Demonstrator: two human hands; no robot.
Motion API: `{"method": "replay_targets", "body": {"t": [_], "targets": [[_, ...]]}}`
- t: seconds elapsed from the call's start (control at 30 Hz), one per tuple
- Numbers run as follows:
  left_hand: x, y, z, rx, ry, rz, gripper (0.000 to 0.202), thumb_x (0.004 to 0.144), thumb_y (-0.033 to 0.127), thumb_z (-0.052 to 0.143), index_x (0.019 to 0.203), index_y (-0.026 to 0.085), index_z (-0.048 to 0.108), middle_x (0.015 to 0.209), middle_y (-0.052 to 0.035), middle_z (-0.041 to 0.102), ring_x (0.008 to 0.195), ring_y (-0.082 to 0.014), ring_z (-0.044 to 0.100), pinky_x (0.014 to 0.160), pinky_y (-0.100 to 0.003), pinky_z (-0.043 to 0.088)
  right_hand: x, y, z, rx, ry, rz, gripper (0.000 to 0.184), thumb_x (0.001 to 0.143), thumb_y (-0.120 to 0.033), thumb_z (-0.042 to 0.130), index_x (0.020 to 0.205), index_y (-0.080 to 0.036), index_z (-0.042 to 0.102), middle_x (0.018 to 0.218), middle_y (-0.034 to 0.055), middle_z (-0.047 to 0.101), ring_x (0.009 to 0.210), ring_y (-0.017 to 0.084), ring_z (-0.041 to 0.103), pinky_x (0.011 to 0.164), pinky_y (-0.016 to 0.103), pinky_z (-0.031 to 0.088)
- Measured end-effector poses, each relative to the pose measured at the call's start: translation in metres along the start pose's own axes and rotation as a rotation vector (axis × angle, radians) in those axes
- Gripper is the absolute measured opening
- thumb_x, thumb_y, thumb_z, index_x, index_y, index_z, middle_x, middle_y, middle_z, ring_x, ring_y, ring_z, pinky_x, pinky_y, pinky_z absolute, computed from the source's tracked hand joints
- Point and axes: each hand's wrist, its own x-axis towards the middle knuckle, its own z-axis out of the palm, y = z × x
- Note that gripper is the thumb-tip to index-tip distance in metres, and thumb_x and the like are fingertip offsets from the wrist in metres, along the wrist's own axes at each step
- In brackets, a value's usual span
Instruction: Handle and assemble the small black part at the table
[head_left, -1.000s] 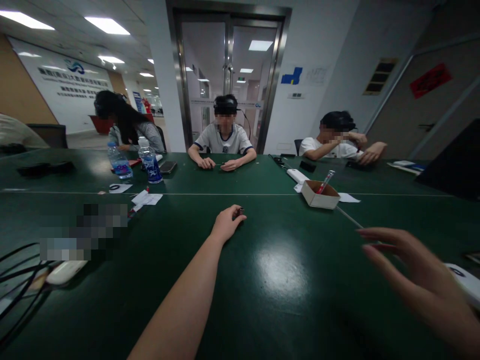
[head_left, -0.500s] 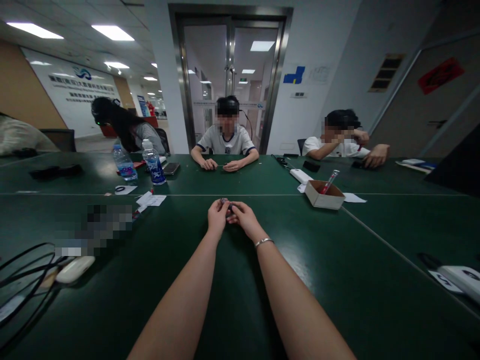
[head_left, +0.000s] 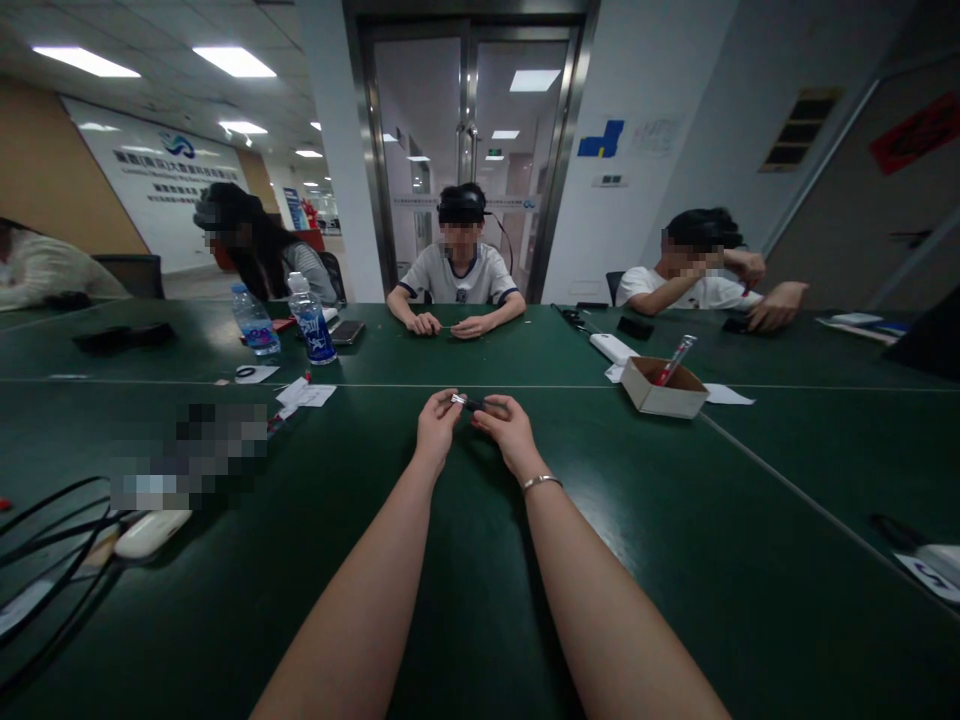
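Between my hands, above the green table (head_left: pixel 480 560), is a short, slim black object with a shiny silver end (head_left: pixel 469 404); its exact kind is too small to make out. My left hand (head_left: pixel 436 430) pinches the silver end between thumb and fingertips. The fingers of my right hand (head_left: pixel 513 430) are closed at the black end, covering part of it. The object lies roughly level, tilted slightly down to the right. A silver bracelet (head_left: pixel 541 482) circles my right wrist.
An open box (head_left: pixel 664 400) with a red-and-clear tube (head_left: pixel 677 358) stands right of my hands. Two bottles (head_left: pixel 311 325) and paper slips (head_left: pixel 313 396) are to the left, cables (head_left: pixel 56 540) nearer. Across the table sits a person (head_left: pixel 461 265), with others at both sides.
My hands have moved slightly apart, my right hand shifting right, so more of the black and silver object shows between them. The view has turned slightly left.
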Motion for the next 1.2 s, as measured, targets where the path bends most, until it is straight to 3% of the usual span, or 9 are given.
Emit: {"method": "replay_targets", "body": {"t": [0.2,0.47,0.9,1.2], "targets": [[-0.001,0.002,-0.001,0.182,-0.024,0.079,0.032,0.066,0.028,0.076,0.093,0.015,0.065,0.097,-0.0107,0.067,0.093,-0.021,0.063,0.082,-0.033,0.049,0.001,-0.003,-0.002,0.042,0.013,0.023,0.04,0.059,-0.031,0.084,0.089,-0.018,0.06,0.077,0.0015,0.067,0.071,0.018,0.068,0.078,0.035,0.059],[-0.002,0.007,-0.005,0.224,-0.021,0.016,0.036,0.062,0.035,0.08,0.085,0.013,0.065,0.082,-0.0089,0.069,0.078,-0.0197,0.065,0.069,-0.029,0.05,0.0,-0.005,-0.005,0.073,-0.069,0.056,0.037,0.062,-0.027,0.084,0.093,-0.017,0.064,0.086,0.0041,0.069,0.084,0.021,0.068,0.091,0.04,0.054],[-0.002,0.01,-0.003,0.277,0.04,-0.02,0.036,0.063,0.044,0.078,0.07,0.013,0.062,0.068,-0.0072,0.066,0.061,-0.0155,0.061,0.059,-0.027,0.045,0.0,-0.004,-0.006,0.064,-0.109,0.052,0.04,0.06,-0.028,0.084,0.094,-0.017,0.065,0.093,0.0059,0.068,0.095,0.021,0.065,0.091,0.036,0.053],[-0.003,0.007,-0.007,0.375,0.033,0.002,0.038,0.071,0.051,0.069,0.067,0.015,0.06,0.063,-0.0035,0.063,0.06,-0.0139,0.058,0.06,-0.025,0.043,-0.003,-0.008,-0.004,0.049,-0.116,0.052,0.04,0.06,-0.029,0.085,0.093,-0.018,0.065,0.093,0.0051,0.068,0.094,0.022,0.065,0.092,0.039,0.053]]}}
